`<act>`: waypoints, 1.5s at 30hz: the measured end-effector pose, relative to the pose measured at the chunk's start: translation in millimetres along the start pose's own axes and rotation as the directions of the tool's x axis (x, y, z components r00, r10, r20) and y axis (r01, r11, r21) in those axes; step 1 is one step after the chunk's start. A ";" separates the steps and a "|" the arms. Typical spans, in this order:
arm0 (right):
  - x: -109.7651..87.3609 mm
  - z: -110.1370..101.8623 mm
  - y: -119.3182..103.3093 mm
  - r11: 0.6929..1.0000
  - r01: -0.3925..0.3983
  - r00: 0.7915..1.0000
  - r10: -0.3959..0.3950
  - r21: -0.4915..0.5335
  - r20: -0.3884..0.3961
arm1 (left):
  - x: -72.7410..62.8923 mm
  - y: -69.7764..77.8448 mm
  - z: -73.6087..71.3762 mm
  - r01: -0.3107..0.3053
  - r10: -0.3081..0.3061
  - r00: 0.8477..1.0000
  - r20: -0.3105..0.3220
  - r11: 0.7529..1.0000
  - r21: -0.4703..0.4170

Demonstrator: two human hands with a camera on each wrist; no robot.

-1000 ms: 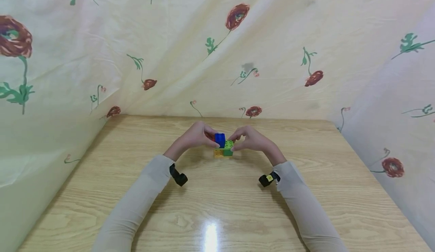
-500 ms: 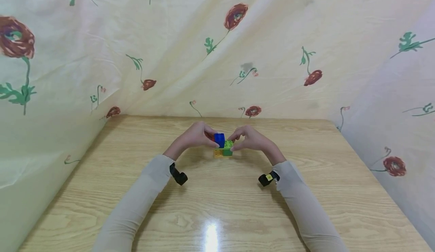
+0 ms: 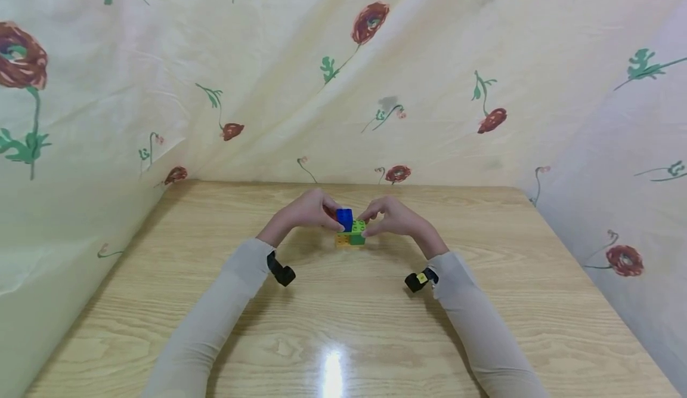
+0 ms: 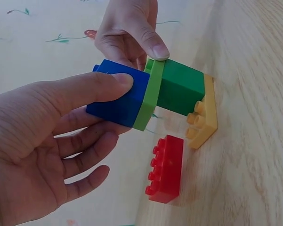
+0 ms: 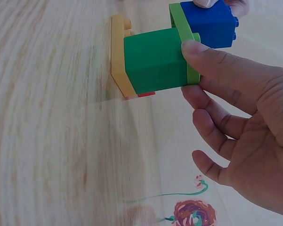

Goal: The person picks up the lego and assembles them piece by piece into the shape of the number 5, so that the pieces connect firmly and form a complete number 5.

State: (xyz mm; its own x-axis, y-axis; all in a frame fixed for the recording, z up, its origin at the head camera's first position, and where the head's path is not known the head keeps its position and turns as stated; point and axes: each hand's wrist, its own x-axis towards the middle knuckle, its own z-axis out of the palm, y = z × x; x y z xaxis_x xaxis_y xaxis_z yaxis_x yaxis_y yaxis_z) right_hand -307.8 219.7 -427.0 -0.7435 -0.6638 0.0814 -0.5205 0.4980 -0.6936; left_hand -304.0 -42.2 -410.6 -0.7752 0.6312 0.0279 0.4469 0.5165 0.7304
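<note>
In the head view my left hand and right hand meet over a small stack of toy building bricks. The left thumb and fingers pinch a blue brick, which sits on one end of a flat light green brick. My right thumb and forefinger pinch the other end of that light green brick. Under this end stands a dark green brick, itself on a flat yellow brick on the table. Yellow studs show beside the dark green brick, beneath the overhanging light green end.
A loose red brick lies on the table behind the stack, mostly hidden in the right wrist view. The wooden table ends at the back and sides against a flowered cloth.
</note>
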 end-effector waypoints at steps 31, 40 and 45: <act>2.0 -0.8 -0.1 0.998 -0.063 0.998 0.063 -0.009 0.011 | -5.3 -7.2 9.7 -0.010 0.007 0.997 -0.072 0.999 -0.043; 1.3 -1.0 -0.4 0.998 -0.054 0.998 0.054 -0.026 0.016 | -5.9 -8.5 11.8 0.002 -0.008 0.996 -0.086 0.998 -0.067; 0.4 -1.0 -2.4 0.998 -0.053 0.998 0.054 -0.030 0.014 | -5.7 -9.6 12.6 0.019 -0.025 0.995 -0.093 0.997 -0.071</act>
State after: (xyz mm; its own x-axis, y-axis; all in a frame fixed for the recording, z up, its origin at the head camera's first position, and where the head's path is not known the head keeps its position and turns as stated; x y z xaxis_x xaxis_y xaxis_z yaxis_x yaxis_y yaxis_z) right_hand -307.2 218.8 -424.6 -0.7642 -0.6441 0.0337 -0.4928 0.5493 -0.6749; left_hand -298.2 -43.5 -426.3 -0.8243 0.5615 0.0725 0.3992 0.4858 0.7776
